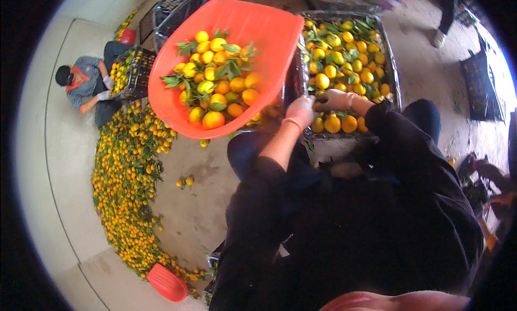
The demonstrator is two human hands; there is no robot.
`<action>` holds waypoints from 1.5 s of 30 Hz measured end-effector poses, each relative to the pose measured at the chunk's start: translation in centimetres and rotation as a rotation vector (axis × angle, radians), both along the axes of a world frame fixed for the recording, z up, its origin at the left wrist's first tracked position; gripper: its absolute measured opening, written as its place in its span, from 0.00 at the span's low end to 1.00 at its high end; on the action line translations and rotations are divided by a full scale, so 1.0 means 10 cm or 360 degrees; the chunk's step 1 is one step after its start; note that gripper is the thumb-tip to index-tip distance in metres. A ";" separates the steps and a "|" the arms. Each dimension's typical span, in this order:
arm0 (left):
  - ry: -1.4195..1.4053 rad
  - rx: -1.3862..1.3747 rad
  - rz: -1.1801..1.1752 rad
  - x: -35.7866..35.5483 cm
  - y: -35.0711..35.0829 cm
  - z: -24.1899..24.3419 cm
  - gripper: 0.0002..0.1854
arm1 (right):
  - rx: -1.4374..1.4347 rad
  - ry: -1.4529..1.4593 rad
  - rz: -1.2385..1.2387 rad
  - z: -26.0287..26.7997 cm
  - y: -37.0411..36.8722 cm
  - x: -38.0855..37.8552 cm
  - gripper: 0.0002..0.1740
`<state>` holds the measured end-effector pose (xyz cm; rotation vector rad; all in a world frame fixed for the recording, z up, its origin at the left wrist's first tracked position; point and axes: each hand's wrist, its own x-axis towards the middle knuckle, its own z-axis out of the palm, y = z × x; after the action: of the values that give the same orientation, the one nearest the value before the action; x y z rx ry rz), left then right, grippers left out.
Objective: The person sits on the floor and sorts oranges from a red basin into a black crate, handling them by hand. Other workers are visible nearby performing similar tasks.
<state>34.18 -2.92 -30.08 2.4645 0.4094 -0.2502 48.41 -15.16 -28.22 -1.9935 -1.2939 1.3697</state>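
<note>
Both my hands wear pale gloves and meet at the near left part of a plastic-lined crate [394, 74] full of leafy mandarins [332, 124]. My left hand [301, 111] is at the crate's left edge, its fingers close to those of my right hand [334, 99]. My right hand is over the fruit, its fingers curled near an orange fruit; whether either hand grips it, I cannot tell. Left of the crate, a large red plastic scoop [258, 24] lies tilted, holding mandarins with leaves. More fruit shows partly hidden beneath its right edge.
A long heap of mandarins [125, 198] curves along the left wall, with another red scoop [167, 282] at its lower end. A person [87, 78] sits there holding a filled crate [139, 70]. Another person's leg [446, 12] shows at upper right, near a black crate [482, 85]. Loose fruit [189, 181] lies on the floor.
</note>
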 end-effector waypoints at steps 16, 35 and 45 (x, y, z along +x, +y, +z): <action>0.0047 0.0147 0.0008 0.07 -0.07 0.10 0.13 | 0.0861 -0.1173 0.0663 0.76 2.45 0.13 0.31; 0.0048 0.0060 -0.0068 0.04 0.00 0.12 0.25 | 0.0949 -0.1034 0.0226 0.43 -0.57 0.56 0.24; 0.0099 0.0071 -0.0082 0.07 -0.01 0.17 0.29 | -0.0009 -0.0382 -0.0528 -0.01 -0.60 0.06 0.40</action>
<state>34.85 -2.98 -28.38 2.5184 0.3818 -0.3435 49.03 -21.15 -28.34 -2.3059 -0.9898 1.0058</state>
